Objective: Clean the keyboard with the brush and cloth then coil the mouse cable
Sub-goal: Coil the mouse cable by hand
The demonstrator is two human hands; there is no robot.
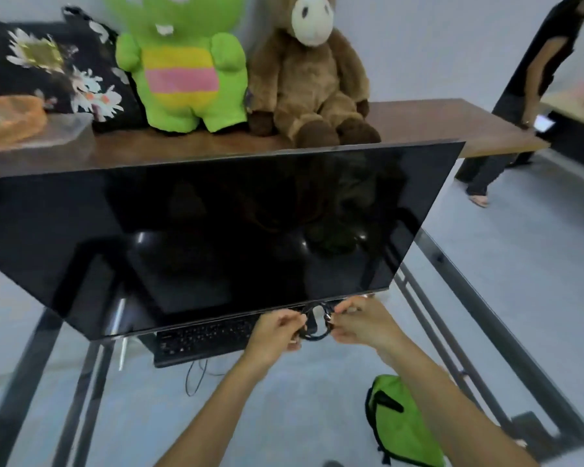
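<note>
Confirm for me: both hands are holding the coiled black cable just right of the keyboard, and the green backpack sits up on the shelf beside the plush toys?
Not quite. The head view shows the green backpack on the floor, under the right forearm. The rest holds: left hand and right hand hold the coiled cable right of the keyboard.

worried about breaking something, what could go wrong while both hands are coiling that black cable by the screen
The left hand and right hand hold the black looped mouse cable right at the lower edge of the large dark flat monitor; a tug might knock it. The loop looks tight, so kinking is possible. Loose wire under the black keyboard could snag.
</note>
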